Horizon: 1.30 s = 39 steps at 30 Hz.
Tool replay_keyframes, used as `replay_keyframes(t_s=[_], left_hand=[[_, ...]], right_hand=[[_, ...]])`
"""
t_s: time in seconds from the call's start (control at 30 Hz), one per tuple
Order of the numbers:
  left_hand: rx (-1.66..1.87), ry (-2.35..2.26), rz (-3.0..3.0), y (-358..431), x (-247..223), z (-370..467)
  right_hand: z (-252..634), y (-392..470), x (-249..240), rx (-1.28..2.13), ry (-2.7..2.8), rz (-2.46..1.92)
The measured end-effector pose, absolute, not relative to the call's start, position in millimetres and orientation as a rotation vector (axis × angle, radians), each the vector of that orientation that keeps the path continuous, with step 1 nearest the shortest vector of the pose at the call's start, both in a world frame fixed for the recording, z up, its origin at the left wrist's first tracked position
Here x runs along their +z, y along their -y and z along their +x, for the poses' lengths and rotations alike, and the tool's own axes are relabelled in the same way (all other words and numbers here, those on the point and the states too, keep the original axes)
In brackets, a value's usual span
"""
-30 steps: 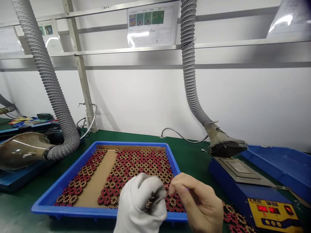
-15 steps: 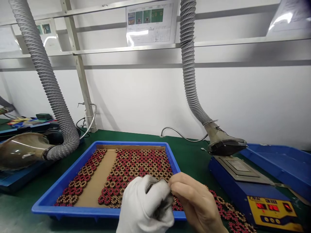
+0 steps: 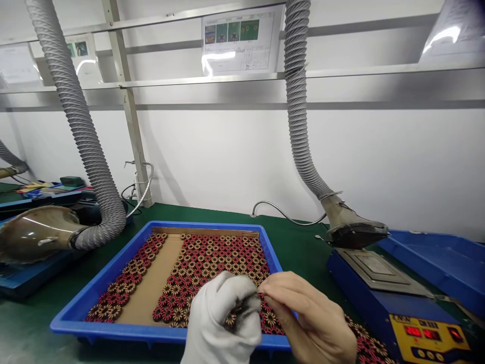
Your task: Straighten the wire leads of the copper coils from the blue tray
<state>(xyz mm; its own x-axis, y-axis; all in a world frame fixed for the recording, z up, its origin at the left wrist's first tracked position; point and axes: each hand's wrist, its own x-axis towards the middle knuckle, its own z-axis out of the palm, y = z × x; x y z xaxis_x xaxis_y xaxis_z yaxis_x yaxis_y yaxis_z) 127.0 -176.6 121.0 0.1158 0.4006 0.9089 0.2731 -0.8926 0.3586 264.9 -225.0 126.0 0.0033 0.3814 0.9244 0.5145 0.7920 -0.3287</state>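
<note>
My left hand (image 3: pixel 227 318), in a white glove with dark-stained fingertips, is curled closed over the front edge of a blue tray (image 3: pixel 125 331). My right hand (image 3: pixel 310 318) is bare, its thumb and fingers pinched together against the gloved fingertips. Whatever the two hands hold is too small or hidden to make out. Inside the tray, rows of red and tan flower-shaped rings (image 3: pixel 223 253) lie on brown cardboard (image 3: pixel 151 288), with a bare strip between a narrow left band and a wide right block.
Right of the tray stands a blue heated unit (image 3: pixel 382 303) with red digits, under a duct hood (image 3: pixel 352 227). More rings (image 3: pixel 367 344) lie beside it. A blue tray (image 3: pixel 439 258) is behind; another hood (image 3: pixel 41 232) hangs at the left.
My right hand has turned slightly, its fingers now more extended over the gloved fingertips. The gloved hand has shifted a little left. The camera view has moved slightly.
</note>
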Motion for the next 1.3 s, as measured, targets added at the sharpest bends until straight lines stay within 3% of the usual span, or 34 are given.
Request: replay_keyframes(t_s=[0.33, 0.6, 0.9, 1.3], left_hand=[[1.713, -0.528, 2.245, 176.3, 125.9, 124.2], [1.755, -0.501, 2.231, 176.0, 119.6, 129.8], [1.918, -0.593, 2.247, 181.9, 121.6, 131.1], [1.967, -0.583, 2.334, 182.0, 128.2, 128.8]], right_hand=[[264.6, 220.8, 129.0, 0.286, 1.448, -0.687], [262.9, 217.7, 131.7, 0.393, 1.380, -0.670], [261.8, 220.2, 125.9, 0.156, 1.452, -0.657], [259.9, 220.7, 126.7, 0.082, 1.453, -0.598]])
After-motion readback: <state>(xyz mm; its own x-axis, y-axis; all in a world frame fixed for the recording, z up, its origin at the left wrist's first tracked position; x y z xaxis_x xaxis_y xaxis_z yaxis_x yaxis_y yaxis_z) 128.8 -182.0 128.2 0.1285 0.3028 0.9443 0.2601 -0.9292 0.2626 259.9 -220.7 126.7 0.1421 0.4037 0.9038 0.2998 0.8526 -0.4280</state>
